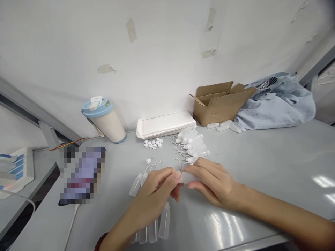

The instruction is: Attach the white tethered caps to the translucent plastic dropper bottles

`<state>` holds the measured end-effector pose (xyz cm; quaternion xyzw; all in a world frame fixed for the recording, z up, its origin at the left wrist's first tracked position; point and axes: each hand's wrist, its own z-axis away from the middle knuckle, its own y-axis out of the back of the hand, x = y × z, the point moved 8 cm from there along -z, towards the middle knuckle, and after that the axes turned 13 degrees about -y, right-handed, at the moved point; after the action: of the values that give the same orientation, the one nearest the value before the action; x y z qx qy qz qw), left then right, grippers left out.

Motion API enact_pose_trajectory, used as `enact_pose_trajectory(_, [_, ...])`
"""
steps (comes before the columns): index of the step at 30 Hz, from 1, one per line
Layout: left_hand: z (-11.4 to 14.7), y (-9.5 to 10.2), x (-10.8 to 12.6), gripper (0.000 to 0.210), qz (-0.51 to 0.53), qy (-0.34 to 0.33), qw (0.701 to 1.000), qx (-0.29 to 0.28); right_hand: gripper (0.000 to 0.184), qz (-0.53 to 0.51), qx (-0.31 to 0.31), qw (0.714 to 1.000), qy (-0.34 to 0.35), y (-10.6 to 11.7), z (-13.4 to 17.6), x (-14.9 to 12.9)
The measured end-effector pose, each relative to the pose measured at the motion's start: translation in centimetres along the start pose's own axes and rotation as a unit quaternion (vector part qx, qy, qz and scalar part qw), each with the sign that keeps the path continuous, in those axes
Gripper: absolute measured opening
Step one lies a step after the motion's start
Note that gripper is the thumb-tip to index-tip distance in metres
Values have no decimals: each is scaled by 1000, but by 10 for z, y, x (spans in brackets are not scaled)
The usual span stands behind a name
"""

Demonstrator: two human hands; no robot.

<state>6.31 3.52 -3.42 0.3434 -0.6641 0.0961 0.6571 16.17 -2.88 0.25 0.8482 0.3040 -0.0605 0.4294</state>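
Observation:
A small translucent squeeze bottle (187, 177) lies level between my two hands. My left hand (162, 184) pinches its left end with thumb and fingers, which hide that end. My right hand (213, 181) grips the body from the right. Just behind them is a pile of similar bottles with white nozzles (192, 143) and thin curved strips. More bottles (135, 184) lie left of my left hand, and several without visible nozzles (164, 223) lie under my left forearm. A single white nozzle (148, 161) and a cluster of small white caps (154, 143) sit beyond.
At the back stand a blue-lidded tumbler (107, 122), a stack of white trays (167, 124) and an open cardboard box (220, 108). A few loose bottles (223, 125) lie before the box, beside a light blue cloth bag (280, 104). A phone (83, 177) with its cable is at left.

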Motion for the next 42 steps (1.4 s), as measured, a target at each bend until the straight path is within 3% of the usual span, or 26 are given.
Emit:
enact_pose_trajectory(5, [2,-3,2,41,-40,-16,999,11,33,19,-13,1000,-11,-1,1,0])
enact_pose_trajectory(9, [3,-4,6,37,-147,-71,986,45,29,-95,-70,989,-89,-6,-1,11])
enact_pose_trajectory(12, [5,-6,13,30,-234,-145,959,60,25,-198,-112,957,-178,-9,-4,20])
enact_pose_trajectory(15, [9,-9,20,25,-288,-220,930,61,28,-274,-165,905,-279,-17,-3,28])
enact_pose_trajectory(19, [10,-10,24,23,-313,-254,913,57,34,-335,-195,852,-353,-24,1,35])
enact_pose_trajectory(21, [6,-5,23,21,-318,-236,917,53,33,-318,-175,859,-361,-22,0,39])
enact_pose_trajectory(24, [-1,15,16,22,-356,-186,913,77,27,-252,-93,896,-354,-7,-4,51])
enact_pose_trajectory(28, [-4,53,-3,21,-479,-81,866,116,24,-179,21,921,-346,21,-11,69])
enact_pose_trajectory(31, [-3,73,-23,22,-523,18,845,111,22,-112,60,938,-323,37,-17,74])
enact_pose_trajectory(33, [-2,79,-35,24,-512,67,851,99,20,-74,29,952,-294,35,-22,72])
enact_pose_trajectory(35, [-3,79,-42,25,-494,87,861,81,18,-52,-39,960,-272,24,-23,70])
enact_pose_trajectory(38, [-6,78,-47,23,-482,91,869,68,17,-11,-133,956,-261,5,-18,71])
enact_pose_trajectory(42, [-7,77,-48,23,-474,98,872,67,13,93,-194,944,-251,-8,-12,76])
